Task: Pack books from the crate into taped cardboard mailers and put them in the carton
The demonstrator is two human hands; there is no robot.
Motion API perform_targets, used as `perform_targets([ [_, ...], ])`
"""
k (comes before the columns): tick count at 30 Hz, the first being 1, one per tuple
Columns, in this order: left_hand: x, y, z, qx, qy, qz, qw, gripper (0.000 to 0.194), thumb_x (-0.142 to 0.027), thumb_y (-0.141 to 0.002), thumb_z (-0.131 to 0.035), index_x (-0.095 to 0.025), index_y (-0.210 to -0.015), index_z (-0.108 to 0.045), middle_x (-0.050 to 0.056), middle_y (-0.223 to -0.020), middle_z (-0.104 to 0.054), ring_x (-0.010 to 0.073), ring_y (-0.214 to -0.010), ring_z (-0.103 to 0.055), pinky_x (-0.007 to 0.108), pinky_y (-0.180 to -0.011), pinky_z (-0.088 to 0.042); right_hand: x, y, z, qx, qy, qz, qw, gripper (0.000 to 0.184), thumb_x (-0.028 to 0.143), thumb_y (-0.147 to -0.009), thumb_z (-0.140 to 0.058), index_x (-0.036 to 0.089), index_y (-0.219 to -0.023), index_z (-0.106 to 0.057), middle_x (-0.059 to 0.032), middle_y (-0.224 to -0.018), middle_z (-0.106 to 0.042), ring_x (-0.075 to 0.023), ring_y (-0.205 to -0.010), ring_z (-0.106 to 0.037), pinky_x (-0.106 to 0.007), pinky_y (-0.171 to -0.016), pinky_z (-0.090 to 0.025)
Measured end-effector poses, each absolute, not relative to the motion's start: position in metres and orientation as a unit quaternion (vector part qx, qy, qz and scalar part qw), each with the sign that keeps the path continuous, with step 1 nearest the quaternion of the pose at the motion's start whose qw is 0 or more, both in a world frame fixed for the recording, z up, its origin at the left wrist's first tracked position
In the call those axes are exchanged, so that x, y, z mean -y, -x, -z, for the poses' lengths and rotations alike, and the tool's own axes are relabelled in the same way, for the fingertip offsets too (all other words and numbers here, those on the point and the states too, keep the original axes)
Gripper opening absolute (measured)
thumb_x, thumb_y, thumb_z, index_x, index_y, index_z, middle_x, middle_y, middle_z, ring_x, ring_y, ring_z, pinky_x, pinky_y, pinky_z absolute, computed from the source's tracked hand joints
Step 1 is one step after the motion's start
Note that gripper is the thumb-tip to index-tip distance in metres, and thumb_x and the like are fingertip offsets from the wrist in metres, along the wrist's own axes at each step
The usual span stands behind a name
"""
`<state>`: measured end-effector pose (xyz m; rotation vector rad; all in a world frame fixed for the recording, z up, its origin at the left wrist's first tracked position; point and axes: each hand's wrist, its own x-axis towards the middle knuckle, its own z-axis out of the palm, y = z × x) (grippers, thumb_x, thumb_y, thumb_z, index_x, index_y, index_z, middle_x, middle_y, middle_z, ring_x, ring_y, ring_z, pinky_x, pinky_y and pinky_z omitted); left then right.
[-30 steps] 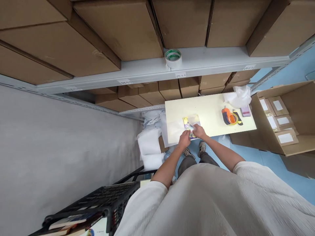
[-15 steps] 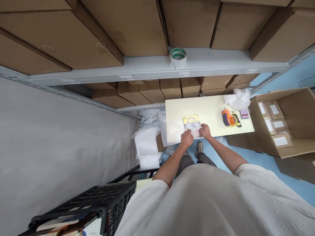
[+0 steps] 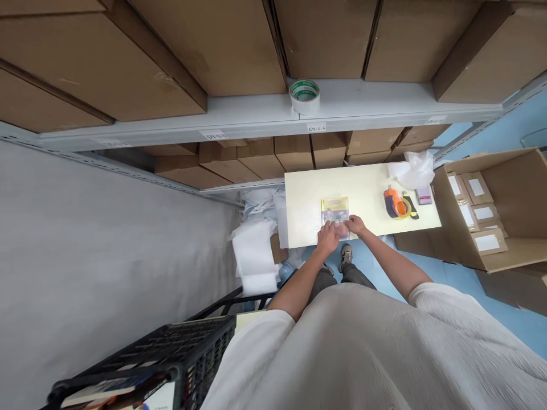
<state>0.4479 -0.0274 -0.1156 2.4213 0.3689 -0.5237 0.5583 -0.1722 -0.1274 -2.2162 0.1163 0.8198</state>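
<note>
A small yellow book (image 3: 334, 209) lies flat on the pale table (image 3: 367, 188), partly inside a clear plastic sleeve. My left hand (image 3: 327, 238) rests on the book's near edge with its fingers laid over the plastic. My right hand (image 3: 354, 226) pinches the near right corner of the book or its sleeve; I cannot tell which. Both hands sit at the table's front edge.
An orange tape dispenser (image 3: 395, 203), a dark cutter and white wrapping (image 3: 412, 169) lie at the table's right. An open carton (image 3: 482, 216) of labelled packets stands right. White foam sheets (image 3: 254, 256) pile left of the table. A tape roll (image 3: 304, 95) sits on the shelf. A black cart (image 3: 171, 359) is near left.
The book has gone from held up between both hands to lying flat on the table. My hands now press its near edge, the left one shifted slightly right.
</note>
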Motion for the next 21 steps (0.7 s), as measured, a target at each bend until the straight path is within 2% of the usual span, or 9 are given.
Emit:
perform_targets([
  [6,0.048,-0.480,0.115,-0.123,-0.880,0.163,0.430,0.053,-0.033,-0.107,-0.050,-0.022,-0.159,-0.051,0.016,-0.169,-0.051,0.0313,-0.155,-0.050,0.046,-0.127,-0.042,0.202,-0.583,0.101,-0.061,0.889,-0.279,0.358,0.025,0.036,-0.081,-0.063,0.027,-0.072,-0.042,0.0053,-0.067,-0.044,-0.0162,-0.069,-0.044,-0.027,-0.064,-0.035],
  [9,0.056,-0.490,0.109,-0.138,-0.847,0.156,0.490,0.046,-0.040,-0.110,-0.051,-0.023,-0.153,-0.057,0.015,-0.160,-0.059,0.0276,-0.146,-0.059,0.041,-0.122,-0.047,0.213,-0.591,0.087,-0.043,0.903,-0.272,0.329,0.027,0.037,-0.082,-0.066,0.028,-0.074,-0.041,0.0049,-0.068,-0.048,-0.0170,-0.070,-0.046,-0.028,-0.065,-0.036],
  [12,0.053,-0.493,0.100,-0.180,-0.813,0.165,0.529,0.043,-0.047,-0.111,-0.053,-0.024,-0.145,-0.061,0.013,-0.147,-0.069,0.0256,-0.137,-0.066,0.037,-0.115,-0.051,0.207,-0.589,0.077,-0.017,0.903,-0.272,0.332,0.030,0.043,-0.086,-0.068,0.028,-0.077,-0.043,0.0030,-0.071,-0.054,-0.0191,-0.073,-0.052,-0.030,-0.068,-0.042],
  [14,0.045,-0.491,0.094,-0.207,-0.788,0.171,0.555,0.044,-0.052,-0.111,-0.052,-0.023,-0.144,-0.061,0.012,-0.142,-0.073,0.0247,-0.132,-0.069,0.035,-0.109,-0.054,0.195,-0.583,0.074,-0.002,0.886,-0.275,0.374,0.033,0.055,-0.094,-0.062,0.028,-0.082,-0.047,0.0007,-0.080,-0.061,-0.0207,-0.081,-0.058,-0.031,-0.073,-0.047],
  [17,0.026,-0.484,0.090,-0.242,-0.755,0.168,0.586,0.047,-0.057,-0.111,-0.053,-0.024,-0.144,-0.057,0.010,-0.136,-0.077,0.0236,-0.122,-0.073,0.033,-0.102,-0.056,0.168,-0.571,0.074,0.018,0.833,-0.314,0.455,0.047,0.071,-0.104,-0.043,0.027,-0.096,-0.055,-0.0032,-0.101,-0.071,-0.0218,-0.095,-0.066,-0.032,-0.081,-0.054],
  [21,-0.007,-0.473,0.096,-0.307,-0.755,0.143,0.562,0.037,-0.043,-0.109,-0.055,-0.023,-0.140,-0.059,0.010,-0.134,-0.078,0.0252,-0.121,-0.074,0.035,-0.102,-0.057,0.134,-0.558,0.081,0.050,0.781,-0.376,0.496,0.057,0.074,-0.106,-0.040,0.024,-0.111,-0.067,-0.0094,-0.127,-0.074,-0.0247,-0.112,-0.069,-0.035,-0.091,-0.056],
])
